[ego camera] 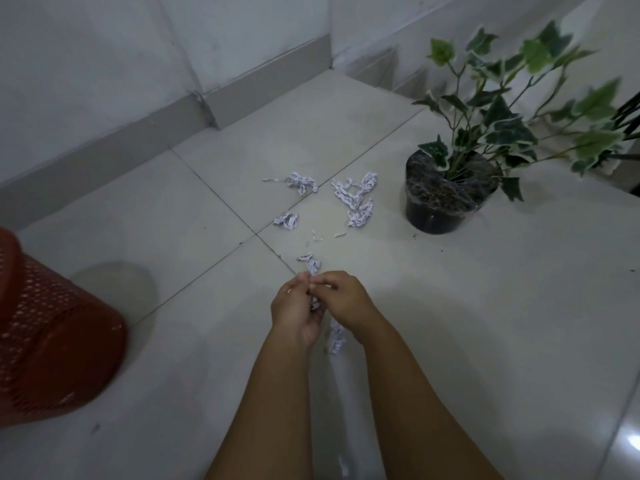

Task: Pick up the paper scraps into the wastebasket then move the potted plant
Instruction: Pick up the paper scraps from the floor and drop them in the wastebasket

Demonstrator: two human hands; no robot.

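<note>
The room is dim and looks grey and a bit blue. A bright white shine sits on the pale glossy floor tiles [519, 323] at the bottom right corner. A soft round shadow lies on the floor beside the red plastic mesh wastebasket [52, 341], which looks smeared. The outer green and white leaves of the potted plant [485, 133] are blurry too. The straight grey wall edge [145, 129] bends near the sides of the picture.

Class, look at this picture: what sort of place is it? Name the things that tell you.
Probably an indoor room corner: a tiled floor meets plain walls with a grey skirting board. A potted plant stands on the floor.
</note>
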